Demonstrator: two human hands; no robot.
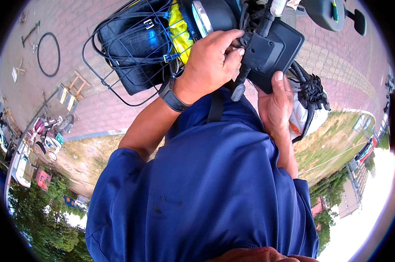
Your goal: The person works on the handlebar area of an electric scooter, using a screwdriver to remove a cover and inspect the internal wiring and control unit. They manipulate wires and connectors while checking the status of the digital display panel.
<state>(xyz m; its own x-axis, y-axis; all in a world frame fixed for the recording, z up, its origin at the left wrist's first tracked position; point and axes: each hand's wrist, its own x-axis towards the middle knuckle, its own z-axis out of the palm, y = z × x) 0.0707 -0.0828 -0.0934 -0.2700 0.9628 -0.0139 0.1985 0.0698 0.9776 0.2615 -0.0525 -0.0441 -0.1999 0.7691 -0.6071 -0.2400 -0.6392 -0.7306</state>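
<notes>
A flat black plastic housing [267, 52] with small screw holes sits among the handlebar parts in front of me. My right hand [277, 102] holds its lower right edge, thumb on the rim and the other fingers mostly hidden behind it. At the housing's left edge, my left hand [217, 61] is closed in a pinch, a dark wristband below it. What lies between those fingertips is too dark and small to make out. Black cables [247, 17] bunch just above the pinch. A black handlebar end [238, 91] points down between my hands.
A black wire basket [90, 54] at the left holds a black leather bag [132, 43] and a bright yellow item [180, 32]. Mirrors [326, 15] stick out at the upper right. On the paving lie a loose tyre [48, 54] and wooden stools [73, 89]; parked bikes line the far left.
</notes>
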